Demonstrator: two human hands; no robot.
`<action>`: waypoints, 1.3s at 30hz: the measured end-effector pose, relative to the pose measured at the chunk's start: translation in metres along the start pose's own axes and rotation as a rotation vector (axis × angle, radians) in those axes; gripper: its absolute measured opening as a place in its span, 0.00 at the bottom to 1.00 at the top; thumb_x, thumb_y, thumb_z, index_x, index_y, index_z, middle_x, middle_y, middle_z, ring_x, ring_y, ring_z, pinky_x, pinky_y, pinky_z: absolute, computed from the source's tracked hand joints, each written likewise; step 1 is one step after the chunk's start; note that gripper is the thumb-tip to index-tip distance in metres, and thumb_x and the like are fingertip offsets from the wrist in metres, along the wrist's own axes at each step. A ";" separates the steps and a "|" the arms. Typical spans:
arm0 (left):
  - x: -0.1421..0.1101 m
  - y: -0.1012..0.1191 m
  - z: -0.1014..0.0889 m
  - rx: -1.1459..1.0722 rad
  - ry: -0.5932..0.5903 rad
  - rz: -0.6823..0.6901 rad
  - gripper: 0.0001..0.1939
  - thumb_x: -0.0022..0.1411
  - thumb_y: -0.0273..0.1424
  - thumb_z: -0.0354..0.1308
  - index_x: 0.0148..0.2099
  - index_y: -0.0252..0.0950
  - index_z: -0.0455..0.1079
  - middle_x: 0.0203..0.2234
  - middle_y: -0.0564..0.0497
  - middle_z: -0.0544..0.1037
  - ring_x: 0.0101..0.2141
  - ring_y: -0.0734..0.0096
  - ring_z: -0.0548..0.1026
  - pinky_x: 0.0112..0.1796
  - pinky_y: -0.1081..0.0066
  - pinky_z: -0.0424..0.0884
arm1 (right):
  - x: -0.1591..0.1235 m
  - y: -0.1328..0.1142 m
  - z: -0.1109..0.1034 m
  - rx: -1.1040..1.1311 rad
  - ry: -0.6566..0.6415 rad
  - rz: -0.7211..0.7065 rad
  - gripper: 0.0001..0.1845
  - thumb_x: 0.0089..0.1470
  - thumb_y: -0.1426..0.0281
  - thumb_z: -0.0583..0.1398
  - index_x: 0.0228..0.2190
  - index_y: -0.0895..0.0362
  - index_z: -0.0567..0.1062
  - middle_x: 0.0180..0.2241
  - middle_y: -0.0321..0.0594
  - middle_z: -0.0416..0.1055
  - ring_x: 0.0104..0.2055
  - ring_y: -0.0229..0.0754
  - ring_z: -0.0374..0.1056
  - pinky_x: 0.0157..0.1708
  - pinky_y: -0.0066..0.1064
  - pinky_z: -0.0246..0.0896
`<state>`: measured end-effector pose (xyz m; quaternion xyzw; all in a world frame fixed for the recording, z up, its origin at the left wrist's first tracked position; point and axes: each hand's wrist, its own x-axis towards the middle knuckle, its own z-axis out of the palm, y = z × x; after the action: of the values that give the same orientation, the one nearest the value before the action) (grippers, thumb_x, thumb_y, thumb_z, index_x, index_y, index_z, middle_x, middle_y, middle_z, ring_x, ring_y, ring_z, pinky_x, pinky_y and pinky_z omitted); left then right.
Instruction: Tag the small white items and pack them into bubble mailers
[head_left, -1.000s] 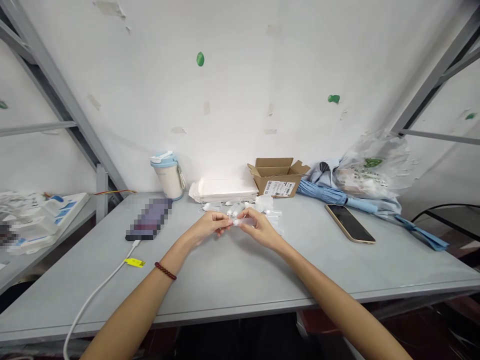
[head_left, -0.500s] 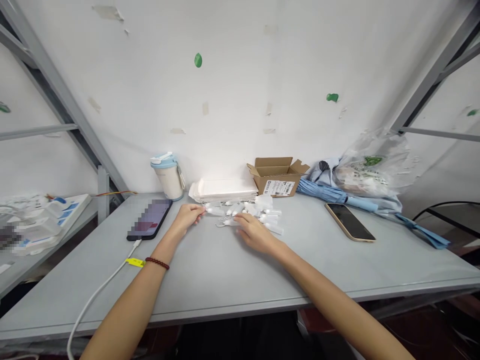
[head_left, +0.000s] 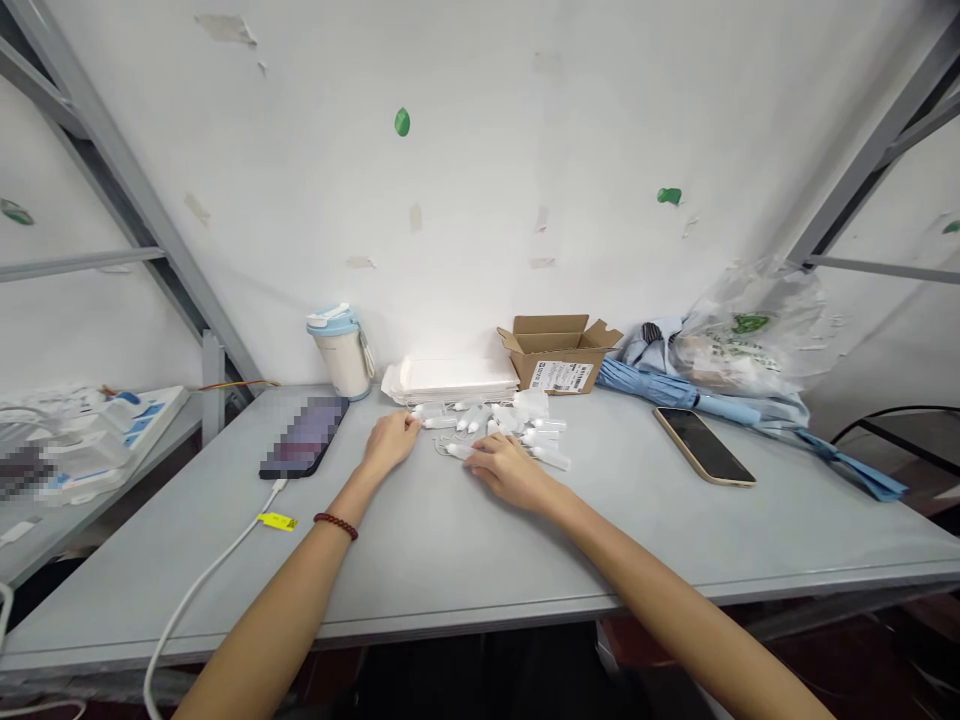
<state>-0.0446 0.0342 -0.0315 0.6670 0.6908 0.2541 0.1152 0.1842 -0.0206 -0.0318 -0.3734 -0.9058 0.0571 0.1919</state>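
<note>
Several small white plastic pieces (head_left: 517, 425) lie in a loose heap on the grey table (head_left: 450, 540), just in front of a stack of white trays (head_left: 450, 380). My left hand (head_left: 390, 440) rests at the heap's left end, its fingertips pinched on one white piece (head_left: 437, 423). A red bead bracelet circles that wrist. My right hand (head_left: 506, 468) lies knuckles-up on the table at the heap's near side, fingers curled over another white piece (head_left: 459, 451).
A dark phone (head_left: 304, 448) with a white cable (head_left: 195, 590) lies left. A blue-lidded cup (head_left: 341, 350) and an open cardboard box (head_left: 559, 355) stand by the wall. A second phone (head_left: 703, 445), a blue umbrella (head_left: 720, 408) and a plastic bag (head_left: 750, 330) sit right.
A second ago both hands held a white piece together above the table. They have since parted and dropped onto the heap, the left one going left.
</note>
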 end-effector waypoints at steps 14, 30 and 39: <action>0.005 -0.008 -0.003 0.038 0.102 -0.145 0.12 0.56 0.34 0.51 0.33 0.34 0.73 0.32 0.40 0.79 0.38 0.53 0.74 0.32 0.68 0.64 | 0.002 0.007 -0.004 0.133 0.157 -0.001 0.12 0.57 0.77 0.53 0.36 0.55 0.75 0.36 0.43 0.73 0.41 0.45 0.64 0.41 0.36 0.54; -0.024 0.040 -0.021 -0.495 -0.139 0.077 0.16 0.50 0.32 0.51 0.41 0.32 0.71 0.33 0.48 0.75 0.24 0.72 0.69 0.27 0.72 0.65 | 0.004 0.003 -0.019 0.433 0.357 0.216 0.11 0.57 0.66 0.52 0.39 0.55 0.70 0.32 0.38 0.70 0.34 0.39 0.66 0.31 0.29 0.58; -0.032 0.044 -0.021 -0.534 -0.469 0.238 0.14 0.52 0.38 0.54 0.33 0.33 0.73 0.22 0.52 0.70 0.24 0.72 0.67 0.24 0.74 0.62 | 0.007 0.005 -0.024 0.597 0.453 0.418 0.13 0.57 0.61 0.51 0.36 0.57 0.69 0.27 0.39 0.72 0.32 0.41 0.69 0.24 0.27 0.54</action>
<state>-0.0143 -0.0025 0.0029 0.7293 0.4726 0.2771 0.4099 0.1920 -0.0136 -0.0092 -0.4803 -0.6892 0.2709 0.4701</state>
